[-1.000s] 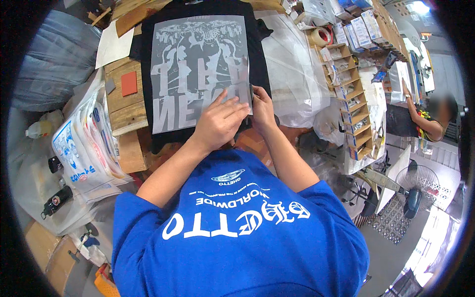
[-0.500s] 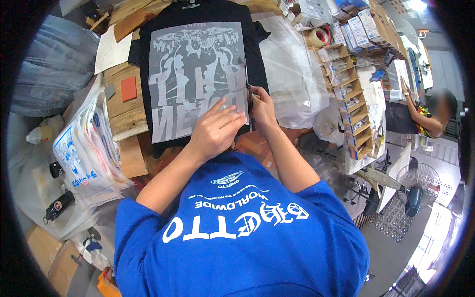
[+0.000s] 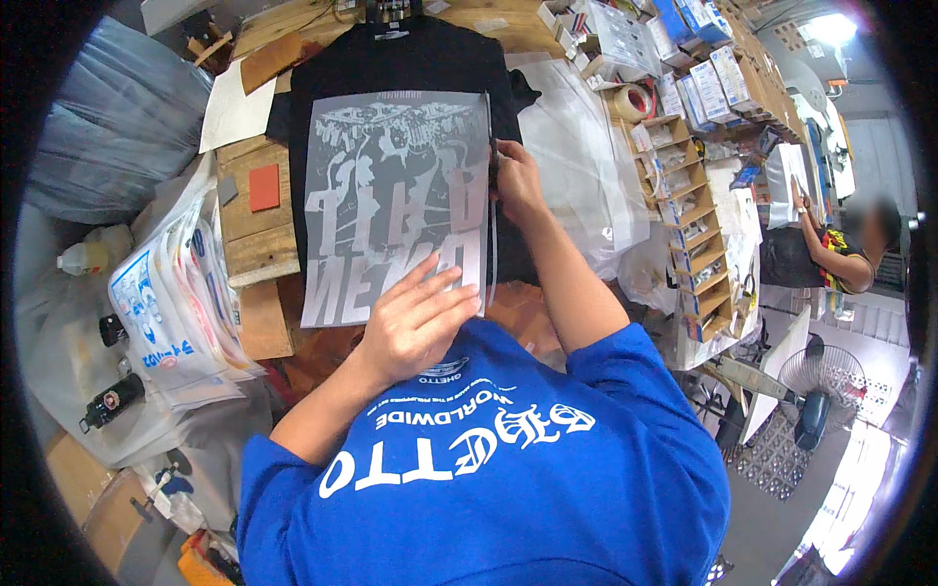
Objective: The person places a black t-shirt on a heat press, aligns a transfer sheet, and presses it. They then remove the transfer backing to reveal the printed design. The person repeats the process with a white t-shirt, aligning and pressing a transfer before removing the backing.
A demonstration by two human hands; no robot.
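A translucent transfer film (image 3: 391,195) with a mirrored white-grey print lies over a black T-shirt (image 3: 410,63) on the wooden table. The film's lower end reaches past the table's near edge. My left hand (image 3: 415,317) rests flat on the film's lower right part, fingers stretched out. At the film's right edge my right hand (image 3: 520,186) is closed around dark-handled scissors (image 3: 495,156), mostly hidden by my fingers. A narrow strip of film (image 3: 492,244) hangs along that edge, below the scissors.
Left on the wooden table (image 3: 256,234) are a red-orange square (image 3: 264,188) and a small grey piece (image 3: 228,189). Clear plastic sheets (image 3: 576,146) lie right of the shirt, beside a tape roll (image 3: 633,102) and a cardboard divided rack (image 3: 696,225). Another person (image 3: 831,249) works far right.
The film has slid toward me over the shirt, and my left hand has come nearer with it. My right hand now sits farther up the film's right edge.
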